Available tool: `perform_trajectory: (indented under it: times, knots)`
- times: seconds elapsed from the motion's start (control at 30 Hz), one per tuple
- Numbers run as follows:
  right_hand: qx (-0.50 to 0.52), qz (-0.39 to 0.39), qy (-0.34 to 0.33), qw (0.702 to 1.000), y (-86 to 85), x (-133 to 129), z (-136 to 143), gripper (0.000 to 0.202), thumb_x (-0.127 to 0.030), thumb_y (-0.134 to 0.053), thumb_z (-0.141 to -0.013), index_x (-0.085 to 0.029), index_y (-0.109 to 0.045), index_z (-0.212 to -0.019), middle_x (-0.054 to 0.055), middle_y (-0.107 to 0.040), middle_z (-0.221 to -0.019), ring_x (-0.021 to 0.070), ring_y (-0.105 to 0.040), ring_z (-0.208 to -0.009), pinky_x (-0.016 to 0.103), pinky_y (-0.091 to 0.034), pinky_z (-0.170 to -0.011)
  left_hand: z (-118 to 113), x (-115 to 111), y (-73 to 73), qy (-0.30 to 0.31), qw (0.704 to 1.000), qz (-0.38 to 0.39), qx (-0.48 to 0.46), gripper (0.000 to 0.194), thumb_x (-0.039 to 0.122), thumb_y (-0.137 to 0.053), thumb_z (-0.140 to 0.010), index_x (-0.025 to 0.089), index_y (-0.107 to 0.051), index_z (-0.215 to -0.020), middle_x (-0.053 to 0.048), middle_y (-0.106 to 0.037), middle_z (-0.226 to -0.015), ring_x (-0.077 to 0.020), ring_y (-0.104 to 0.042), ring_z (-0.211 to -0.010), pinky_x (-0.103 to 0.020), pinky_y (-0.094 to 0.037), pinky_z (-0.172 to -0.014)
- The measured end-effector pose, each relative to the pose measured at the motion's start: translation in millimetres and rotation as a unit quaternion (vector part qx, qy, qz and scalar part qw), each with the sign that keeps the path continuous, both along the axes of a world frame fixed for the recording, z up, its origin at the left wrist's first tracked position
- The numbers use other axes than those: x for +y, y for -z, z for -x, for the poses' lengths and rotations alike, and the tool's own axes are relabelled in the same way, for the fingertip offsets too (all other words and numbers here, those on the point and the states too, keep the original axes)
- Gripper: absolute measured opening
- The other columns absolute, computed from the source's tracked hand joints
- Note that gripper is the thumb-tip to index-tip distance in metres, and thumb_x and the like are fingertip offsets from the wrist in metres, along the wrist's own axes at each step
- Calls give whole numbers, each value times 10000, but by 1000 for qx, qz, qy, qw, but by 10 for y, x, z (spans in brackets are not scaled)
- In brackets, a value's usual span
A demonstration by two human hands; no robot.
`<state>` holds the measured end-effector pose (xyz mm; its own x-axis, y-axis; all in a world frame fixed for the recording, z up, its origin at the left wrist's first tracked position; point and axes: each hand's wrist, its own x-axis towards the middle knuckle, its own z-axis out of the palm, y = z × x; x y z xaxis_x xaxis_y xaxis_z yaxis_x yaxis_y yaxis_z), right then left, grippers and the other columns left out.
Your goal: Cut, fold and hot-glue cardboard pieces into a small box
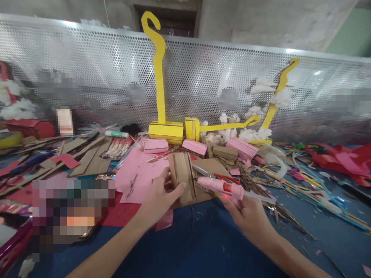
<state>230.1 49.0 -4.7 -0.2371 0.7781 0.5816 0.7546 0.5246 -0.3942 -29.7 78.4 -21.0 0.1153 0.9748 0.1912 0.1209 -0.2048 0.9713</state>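
Note:
Gripped between the fingers and thumb of my left hand is a folded piece of brown cardboard, its face turned toward me. My right hand is closed around a pink hot glue gun, with a whitish glue stick protruding from its back. The gun's nozzle points left and is close to the cardboard's right edge; whether they touch I cannot tell. Behind the gun lie scissors with red handles. Under the cardboard are a flat brown sheet and pink paper.
Yellow paper shapes with hooked stems stand against the perforated metal panel. Small pink boxes line the back. Cardboard strips clutter the left; red ribbon and thin sticks lie right on the blue table.

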Motion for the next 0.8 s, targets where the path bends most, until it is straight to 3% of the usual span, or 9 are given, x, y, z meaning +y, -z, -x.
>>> perform_trajectory:
  times: [0.13, 0.27, 0.47, 0.6, 0.8]
  knots:
    - [-32, 27, -26, 999, -52, 3, 14, 408, -444, -440, -1028, -220, -777, -1079, 52, -760, -705, 253, -720, -673, 329, -584, -655, -2, -22, -20, 9, 1000, 2, -2, 486, 334, -654, -866, 190, -532, -1314, -137, -725, -1227, -275, -714, -1089, -429, -614, -877]
    - [-23, 30, -29, 999, -96, -11, 20, 422, -439, -424, -1029, -221, -778, -1106, 58, -774, -739, 286, -753, -790, 364, -603, -741, -6, -37, -27, 8, 1000, 3, -10, 479, 327, -657, -870, 189, -529, -1310, -135, -723, -1219, -274, -710, -1092, -434, -611, -884]
    - [-34, 41, -34, 998, -18, -8, -43, 396, -443, -481, -1009, -206, -779, -1119, 69, -806, -835, 284, -761, -795, 366, -614, -768, -10, -41, -28, 4, 1000, 2, -9, 495, 339, -659, -874, 181, -524, -1323, -143, -713, -1240, -270, -707, -1098, -415, -610, -879]
    - [-48, 47, -33, 997, 48, 18, -65, 367, -425, -503, -1001, -218, -775, -1134, 81, -817, -950, 305, -770, -913, 377, -623, -799, -8, -37, -29, 0, 1000, 7, -3, 495, 348, -665, -868, 186, -533, -1316, -146, -705, -1268, -273, -711, -1090, -415, -613, -872]
    - [-35, 36, -56, 997, -28, 15, -21, 352, -419, -518, -997, -232, -764, -1165, 86, -812, -1026, 312, -748, -1049, 430, -573, -979, -11, -40, -50, 1, 1000, 3, -1, 480, 332, -657, -872, 180, -531, -1309, -148, -707, -1265, -260, -717, -1073, -405, -610, -877]
